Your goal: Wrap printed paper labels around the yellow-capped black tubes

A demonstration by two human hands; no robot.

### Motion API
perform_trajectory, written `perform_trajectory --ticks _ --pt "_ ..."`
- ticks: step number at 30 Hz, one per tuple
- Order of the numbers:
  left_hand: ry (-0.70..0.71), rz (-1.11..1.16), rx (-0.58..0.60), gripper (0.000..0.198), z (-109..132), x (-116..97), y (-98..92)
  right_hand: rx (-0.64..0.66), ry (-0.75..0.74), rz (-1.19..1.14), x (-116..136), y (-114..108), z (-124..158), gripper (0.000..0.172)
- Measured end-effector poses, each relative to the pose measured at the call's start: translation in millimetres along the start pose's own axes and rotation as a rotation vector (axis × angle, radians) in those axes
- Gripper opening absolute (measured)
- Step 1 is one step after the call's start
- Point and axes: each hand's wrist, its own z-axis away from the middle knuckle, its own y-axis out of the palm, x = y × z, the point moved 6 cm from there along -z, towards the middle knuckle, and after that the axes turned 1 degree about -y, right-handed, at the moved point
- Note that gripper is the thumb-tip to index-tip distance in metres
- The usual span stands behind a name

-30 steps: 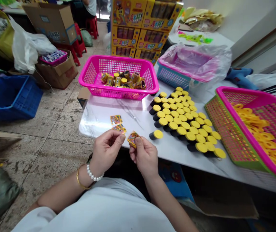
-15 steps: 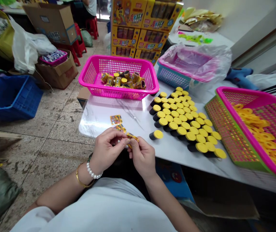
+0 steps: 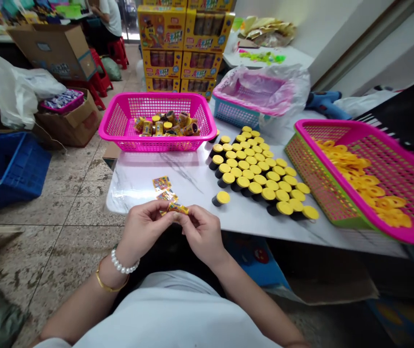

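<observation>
A small printed yellow label point(image 3: 178, 208) is pinched between the fingertips of my left hand point(image 3: 145, 227) and my right hand point(image 3: 201, 232), just over the table's front edge. Both hands are closed on it, their thumbs almost meeting. Two more printed labels, a far one point(image 3: 161, 183) and a nearer one point(image 3: 166, 195), lie on the white table point(image 3: 134, 169) beyond my fingers. To the right of my hands stands a single black cup with a yellow lid point(image 3: 221, 198). Behind it, many similar yellow-topped cups point(image 3: 255, 169) are grouped upright in rows.
A pink basket point(image 3: 156, 144) with several label-wrapped cups stands at the back left. At right, another pink basket point(image 3: 337, 186) holds yellow rings. A plastic-lined basket point(image 3: 237, 113), a blue tool point(image 3: 328, 102) and stacked yellow boxes point(image 3: 181, 58) are behind. A person point(image 3: 108, 17) sits far off.
The view has turned slightly to the right, so things sit further left. Both hands stay together on the label, which now shows more of its printed side.
</observation>
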Motion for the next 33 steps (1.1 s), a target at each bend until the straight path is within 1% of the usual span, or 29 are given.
perform_trajectory --ticks 2,3,4,5,6,7,8,9,10,11,12,13,15,17,18,19,20,23,26,29,31,33 --pt "-0.087 0.067 0.096 0.022 -3 3 5.2 0.006 -0.053 0.048 5 -6 0 0.025" --pt "-0.140 0.116 0.124 0.025 -5 6 6.7 -0.012 -0.101 0.085 9 -13 -1 0.023" --pt "-0.197 0.170 0.136 0.027 -6 9 7.3 -0.061 -0.161 0.149 13 -23 -2 0.019" --pt "-0.252 0.226 0.138 0.030 -8 12 7.6 -0.137 -0.221 0.245 15 -35 -3 0.015" --pt "-0.301 0.281 0.129 0.034 -8 15 7.4 -0.229 -0.268 0.366 16 -48 -4 0.014" --pt "-0.343 0.329 0.120 0.037 -9 17 7.5 -0.315 -0.292 0.500 15 -60 -5 0.019" --pt "-0.376 0.367 0.113 0.040 -9 19 7.8 -0.368 -0.289 0.619 10 -69 -7 0.024" --pt "-0.402 0.392 0.112 0.043 -9 20 8.8 -0.374 -0.267 0.699 3 -75 -9 0.027" --pt "-0.424 0.411 0.119 0.046 -9 21 10.5 -0.347 -0.232 0.725 -6 -78 -11 0.028" --pt "-0.438 0.428 0.129 0.048 -9 21 12.7 -0.311 -0.188 0.694 -15 -79 -12 0.027" --pt "-0.447 0.444 0.139 0.050 -10 21 15.2 -0.287 -0.134 0.607 -24 -79 -13 0.026" --pt "-0.451 0.461 0.144 0.050 -11 21 17.6 -0.275 -0.069 0.465 -31 -79 -12 0.028" --pt "-0.456 0.490 0.141 0.047 -13 21 22.2 -0.258 0.084 0.067 -42 -76 -9 0.036" --pt "-0.468 0.519 0.142 0.045 -16 22 27.1 -0.207 0.205 -0.349 -43 -67 -8 0.041" --pt "-0.481 0.536 0.152 0.045 -17 23 30.1 -0.176 0.234 -0.508 -40 -64 -8 0.040" --pt "-0.495 0.557 0.165 0.046 -19 24 33.3 -0.156 0.247 -0.615 -35 -61 -9 0.039" --pt "-0.508 0.582 0.178 0.046 -19 24 36.3 -0.153 0.249 -0.676 -31 -61 -10 0.037" --pt "-0.525 0.648 0.198 0.045 -21 23 43.3 -0.169 0.236 -0.707 -26 -61 -12 0.035" --pt "-0.535 0.694 0.218 0.044 -20 22 49.2 -0.169 0.230 -0.671 -28 -57 -12 0.033" --pt "-0.539 0.731 0.250 0.044 -18 21 55.5 -0.204 0.223 -0.604 -32 -55 -7 0.035" --pt "-0.538 0.741 0.251 0.044 -17 21 58.4 -0.238 0.230 -0.561 -33 -57 -4 0.036" --pt "-0.538 0.735 0.237 0.044 -16 22 59.7 -0.243 0.242 -0.556 -32 -59 -3 0.037"
